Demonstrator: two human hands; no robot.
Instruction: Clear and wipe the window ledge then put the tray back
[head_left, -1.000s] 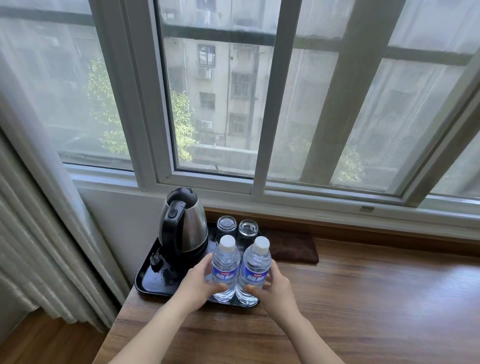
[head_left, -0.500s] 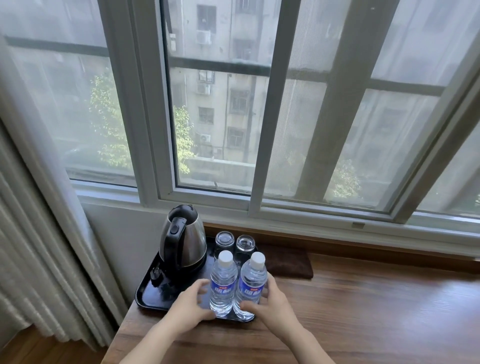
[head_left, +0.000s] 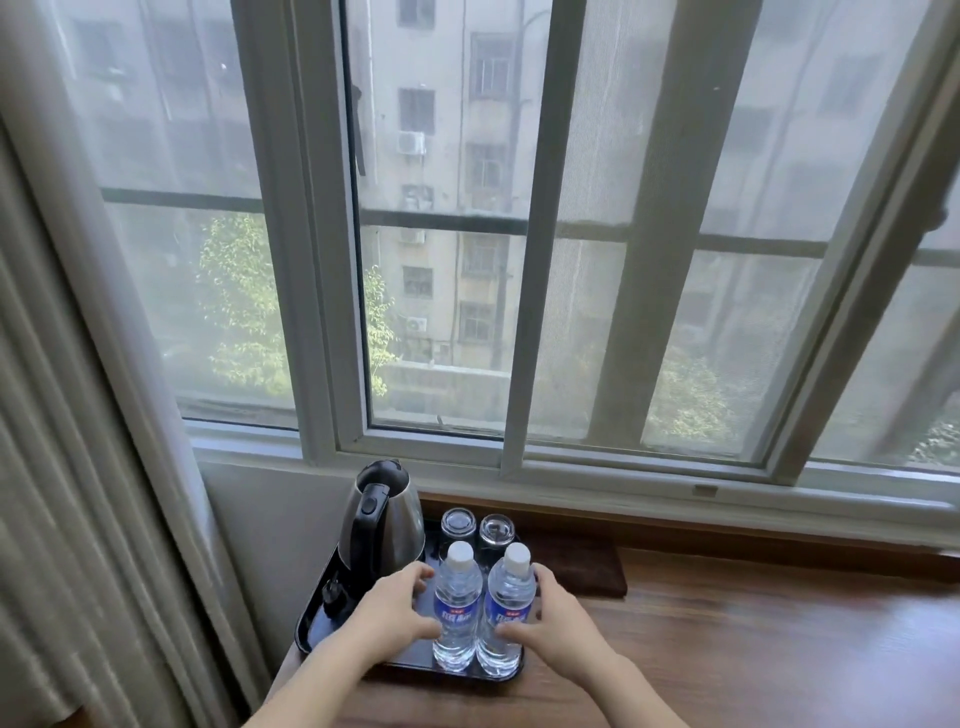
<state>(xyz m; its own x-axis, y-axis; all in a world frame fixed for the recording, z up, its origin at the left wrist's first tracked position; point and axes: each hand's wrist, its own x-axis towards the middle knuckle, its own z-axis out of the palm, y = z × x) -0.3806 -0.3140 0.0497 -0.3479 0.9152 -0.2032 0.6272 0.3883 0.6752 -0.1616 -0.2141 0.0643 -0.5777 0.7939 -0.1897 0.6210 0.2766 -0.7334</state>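
Big sliding window fills the view, a pale curtain down the left side. Below it runs the wooden ledge, with the black tray sitting at its left end. On the tray: a steel kettle at the back left, two upturned glasses beside it, two water bottles upright at the front. Dark cloth lies just right of the tray. Left hand is curled loosely against the left bottle, right hand cupped against the right one.
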